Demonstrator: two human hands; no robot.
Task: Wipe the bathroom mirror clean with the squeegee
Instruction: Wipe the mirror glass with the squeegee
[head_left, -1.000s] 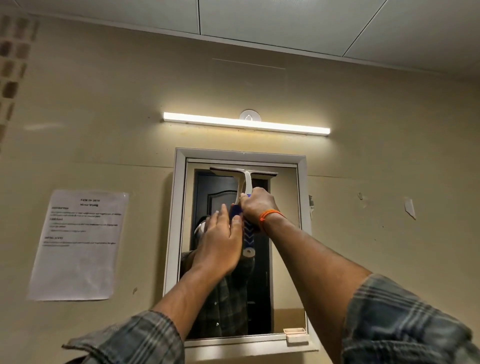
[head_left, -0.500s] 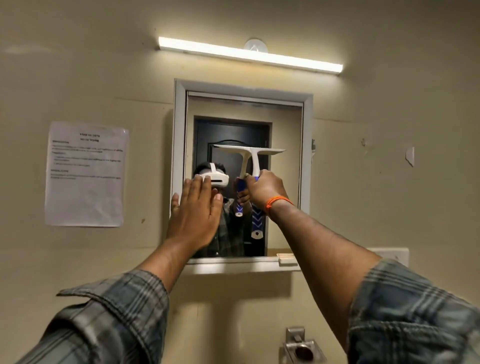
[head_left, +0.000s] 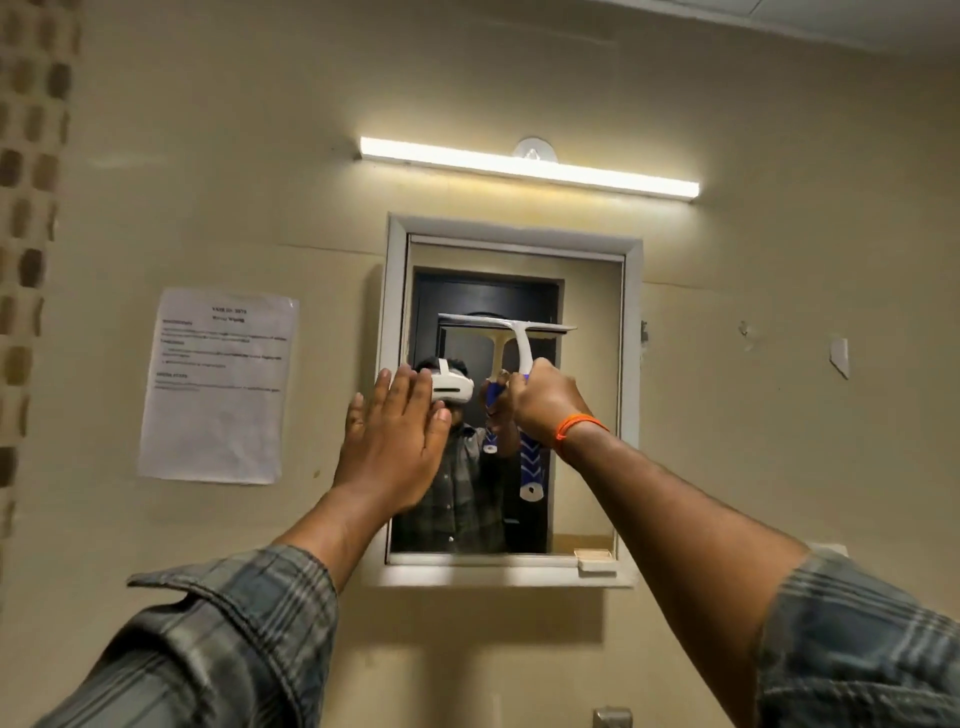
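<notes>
Beige bathroom wall carries the mirror (head_left: 587, 415); right hand (head_left: 545, 402) grips the squeegee (head_left: 519, 343) mid-glass; left hand (head_left: 397, 441), fingers spread flat, may smudge the mirror's left edge; uneven blade pressure risks streaks.

Grey-green plaid shirt sleeves (head_left: 218, 639) pushed up both forearms, thin orange band (head_left: 579, 423) around the right wrist, bare hands

Right hand (head_left: 543, 400) gripping squeegee (head_left: 511, 332) on mirror (head_left: 587, 415) — left hand (head_left: 397, 441) flat, fingers straight

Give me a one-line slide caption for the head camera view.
Right hand draws a white squeegee across the framed wall mirror while the open left hand rests near its left edge.
</notes>
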